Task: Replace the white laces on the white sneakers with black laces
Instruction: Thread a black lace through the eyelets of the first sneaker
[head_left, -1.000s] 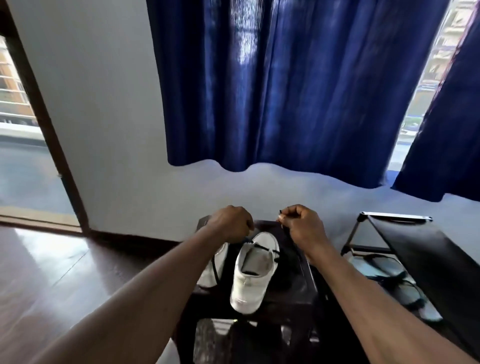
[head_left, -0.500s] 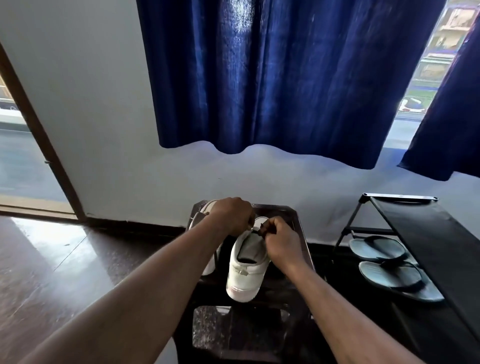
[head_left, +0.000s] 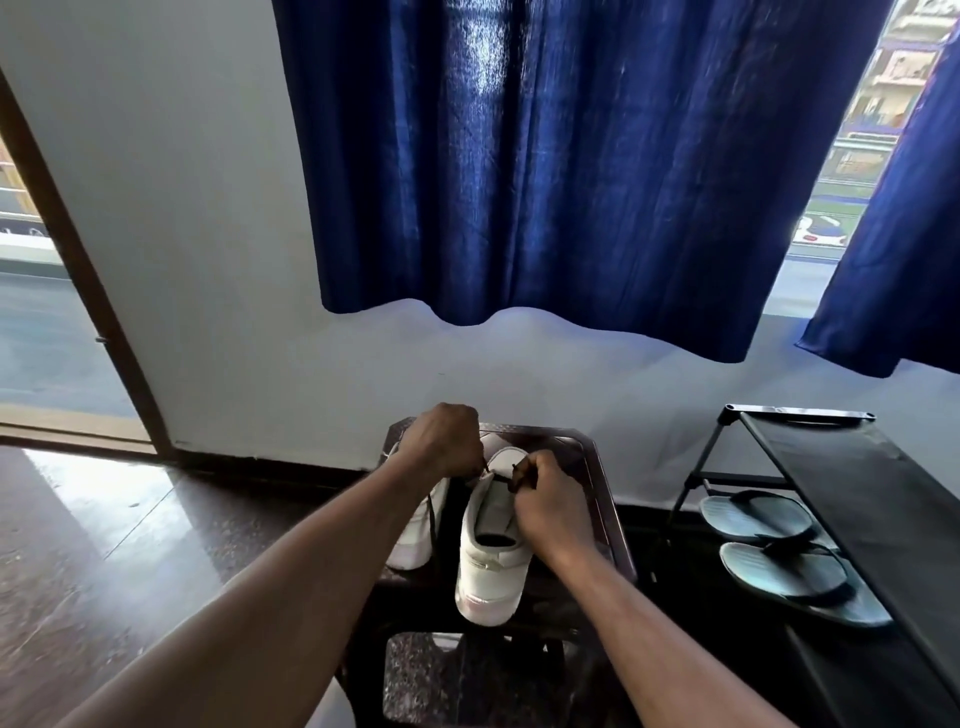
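As left hand (head_left: 441, 441) and right hand (head_left: 551, 505) pinch black lace (head_left: 500, 477), sandals (head_left: 779, 571) lie nearby.

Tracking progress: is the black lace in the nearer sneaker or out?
In, partly: black lace crosses the sneaker between left hand and right hand, both pinching it. Eyelets: cannot tell.
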